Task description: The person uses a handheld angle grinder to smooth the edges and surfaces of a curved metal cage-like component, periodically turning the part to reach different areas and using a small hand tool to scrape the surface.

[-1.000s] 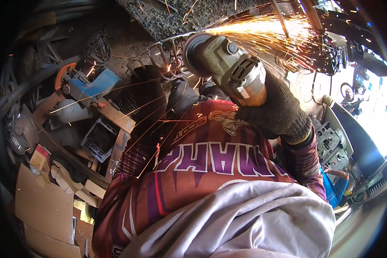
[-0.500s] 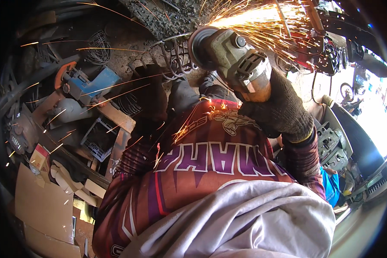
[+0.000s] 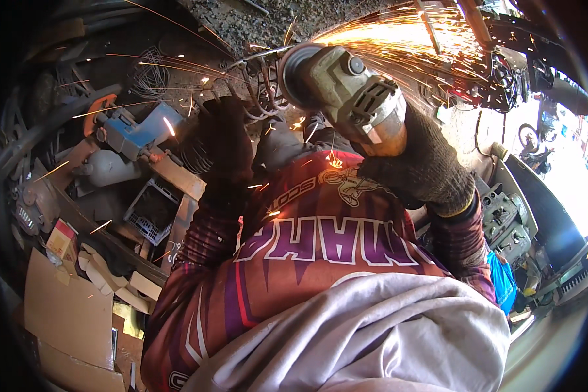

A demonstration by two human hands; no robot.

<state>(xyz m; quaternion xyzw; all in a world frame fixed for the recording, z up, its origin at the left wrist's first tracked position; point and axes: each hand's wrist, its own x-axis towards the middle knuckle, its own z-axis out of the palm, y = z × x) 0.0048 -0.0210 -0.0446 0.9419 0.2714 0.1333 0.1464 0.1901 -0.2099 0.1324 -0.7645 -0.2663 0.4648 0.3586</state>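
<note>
My right hand (image 3: 431,160), in a dark knitted glove, is closed around the rear body of an angle grinder (image 3: 349,95). The grinder's disc (image 3: 297,73) meets a thin metal rod (image 3: 264,55), and a bright fan of sparks (image 3: 392,39) flies off to the right. Below the rod hang several bent metal rods (image 3: 265,98), joined in a row of curved hooks. My left hand (image 3: 227,134), in a dark glove, is closed at the left end of this bent rodwork. Deep shadow hides most of its fingers.
At the left are a blue metal tool with an orange handle (image 3: 129,127), a grey plastic jug (image 3: 110,168), a plastic crate (image 3: 151,210) and cardboard (image 3: 68,304). A grey metal machine part (image 3: 506,222) and a blue bag (image 3: 501,281) lie at the right. Sparks land on my shirt (image 3: 320,196).
The grinder and my right hand have shifted slightly left. The bent rods have moved a little left too, along with my left hand. Sparks still stream to the right.
</note>
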